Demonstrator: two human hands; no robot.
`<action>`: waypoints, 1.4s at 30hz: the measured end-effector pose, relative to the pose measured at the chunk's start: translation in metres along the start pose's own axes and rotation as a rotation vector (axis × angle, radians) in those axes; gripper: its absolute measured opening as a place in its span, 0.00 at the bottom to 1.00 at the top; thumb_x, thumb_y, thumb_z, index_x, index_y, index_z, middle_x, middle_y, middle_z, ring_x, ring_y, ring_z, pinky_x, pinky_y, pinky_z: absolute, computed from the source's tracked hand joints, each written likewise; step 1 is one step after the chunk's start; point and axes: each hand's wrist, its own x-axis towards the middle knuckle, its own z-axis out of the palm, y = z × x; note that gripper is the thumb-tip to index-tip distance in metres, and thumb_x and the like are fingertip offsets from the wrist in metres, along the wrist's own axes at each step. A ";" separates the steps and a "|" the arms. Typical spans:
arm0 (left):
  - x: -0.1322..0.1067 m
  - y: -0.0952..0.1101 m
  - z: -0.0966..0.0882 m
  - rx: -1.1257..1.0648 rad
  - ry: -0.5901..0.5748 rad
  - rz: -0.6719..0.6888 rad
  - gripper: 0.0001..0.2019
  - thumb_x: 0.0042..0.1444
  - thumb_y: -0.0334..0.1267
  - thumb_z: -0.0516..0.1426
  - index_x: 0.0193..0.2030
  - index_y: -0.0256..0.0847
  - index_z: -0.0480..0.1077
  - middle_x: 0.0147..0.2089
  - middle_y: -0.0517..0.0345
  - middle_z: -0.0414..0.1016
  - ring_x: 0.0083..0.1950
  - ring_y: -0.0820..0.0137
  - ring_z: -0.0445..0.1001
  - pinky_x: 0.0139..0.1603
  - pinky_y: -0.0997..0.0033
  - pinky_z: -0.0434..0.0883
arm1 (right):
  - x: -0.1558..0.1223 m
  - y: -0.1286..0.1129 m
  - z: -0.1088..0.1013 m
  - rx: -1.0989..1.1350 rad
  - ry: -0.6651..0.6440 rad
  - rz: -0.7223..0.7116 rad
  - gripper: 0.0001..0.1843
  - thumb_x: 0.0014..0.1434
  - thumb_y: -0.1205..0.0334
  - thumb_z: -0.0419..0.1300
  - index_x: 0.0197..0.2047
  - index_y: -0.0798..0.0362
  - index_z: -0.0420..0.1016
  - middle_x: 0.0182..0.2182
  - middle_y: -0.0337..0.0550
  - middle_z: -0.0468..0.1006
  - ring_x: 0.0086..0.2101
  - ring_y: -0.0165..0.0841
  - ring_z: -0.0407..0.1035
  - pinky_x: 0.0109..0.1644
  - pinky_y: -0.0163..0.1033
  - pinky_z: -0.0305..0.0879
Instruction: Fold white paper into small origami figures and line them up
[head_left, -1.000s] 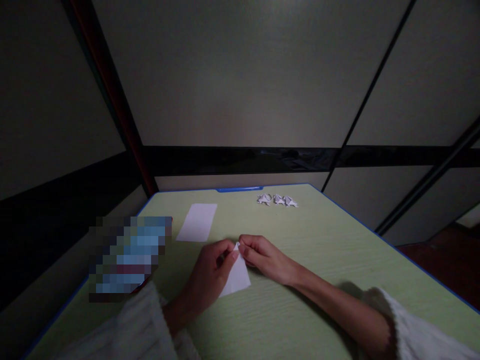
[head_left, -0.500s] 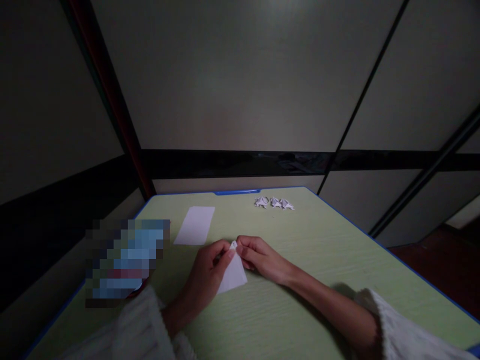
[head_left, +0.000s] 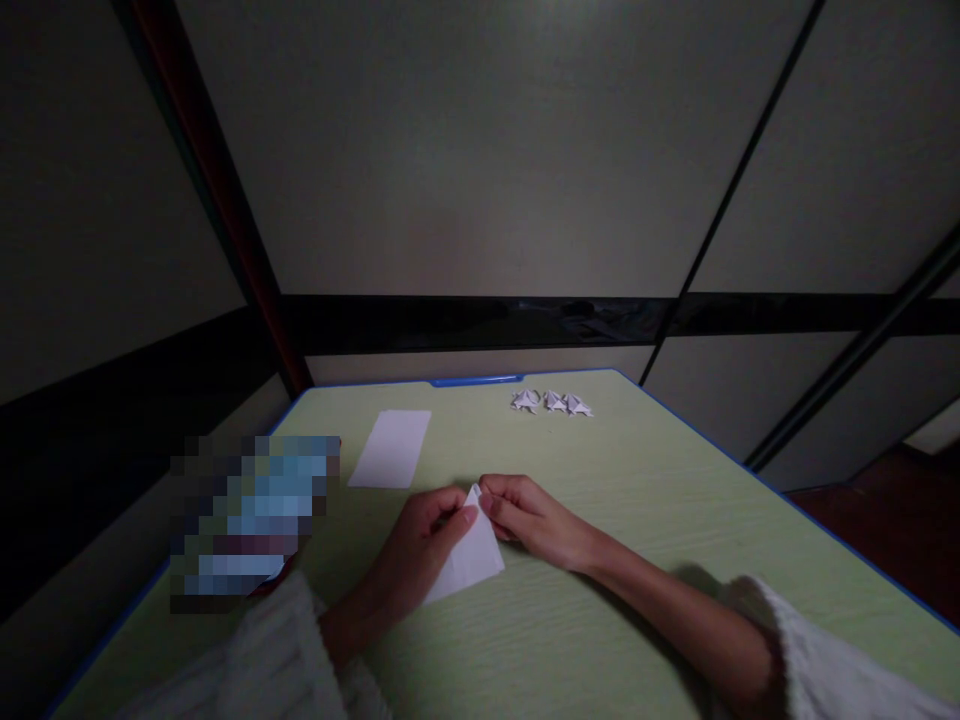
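Note:
A small white sheet of paper (head_left: pixel 471 558), partly folded, lies on the green table (head_left: pixel 615 520) in front of me. My left hand (head_left: pixel 416 548) pinches its far tip from the left, fingers closed on it. My right hand (head_left: pixel 529 518) pinches the same tip from the right, knuckles resting on the table. Both wrists come out of white knitted sleeves.
A flat white paper rectangle (head_left: pixel 391 448) lies further back on the left. Three small folded paper figures (head_left: pixel 552 402) stand in a row near the far edge. A blurred-out object (head_left: pixel 251 515) sits at the left edge. A blue clip (head_left: pixel 476 380) marks the far rim; wall panels rise behind.
Both hands stay pinched on the paper's tip. The sheet has shifted slightly, its near corner now spread a little further right. The view wobbled a little.

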 end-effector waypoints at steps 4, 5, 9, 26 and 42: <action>-0.003 0.004 -0.001 0.153 0.060 0.077 0.13 0.47 0.40 0.49 0.16 0.39 0.54 0.17 0.66 0.50 0.21 0.77 0.52 0.20 0.77 0.50 | 0.000 0.000 0.006 -0.016 0.059 0.008 0.15 0.55 0.57 0.45 0.21 0.56 0.53 0.18 0.32 0.51 0.20 0.21 0.45 0.21 0.28 0.43; -0.004 0.005 -0.001 0.194 0.078 0.102 0.13 0.47 0.39 0.49 0.16 0.39 0.54 0.17 0.66 0.50 0.21 0.77 0.52 0.20 0.77 0.51 | 0.000 -0.001 0.007 -0.013 0.068 0.014 0.15 0.55 0.57 0.45 0.21 0.55 0.52 0.18 0.33 0.51 0.20 0.21 0.45 0.21 0.28 0.43; -0.007 0.009 0.000 0.322 0.129 0.183 0.12 0.48 0.37 0.47 0.16 0.39 0.55 0.17 0.65 0.52 0.21 0.76 0.54 0.22 0.76 0.52 | -0.001 -0.006 0.011 0.025 0.099 0.032 0.15 0.54 0.57 0.47 0.20 0.55 0.52 0.18 0.32 0.51 0.20 0.21 0.45 0.20 0.28 0.43; -0.005 0.004 -0.001 0.072 0.035 0.054 0.12 0.48 0.42 0.48 0.19 0.38 0.57 0.17 0.66 0.53 0.20 0.77 0.53 0.19 0.78 0.51 | -0.001 -0.002 0.000 0.072 -0.020 0.003 0.16 0.56 0.59 0.45 0.19 0.56 0.53 0.16 0.31 0.51 0.18 0.20 0.44 0.20 0.28 0.42; -0.007 0.007 0.003 0.329 0.198 0.219 0.12 0.49 0.38 0.47 0.17 0.39 0.55 0.17 0.65 0.55 0.21 0.77 0.55 0.21 0.77 0.53 | 0.003 0.000 0.011 0.241 0.086 0.017 0.16 0.54 0.54 0.46 0.21 0.55 0.53 0.16 0.31 0.51 0.17 0.21 0.44 0.19 0.29 0.41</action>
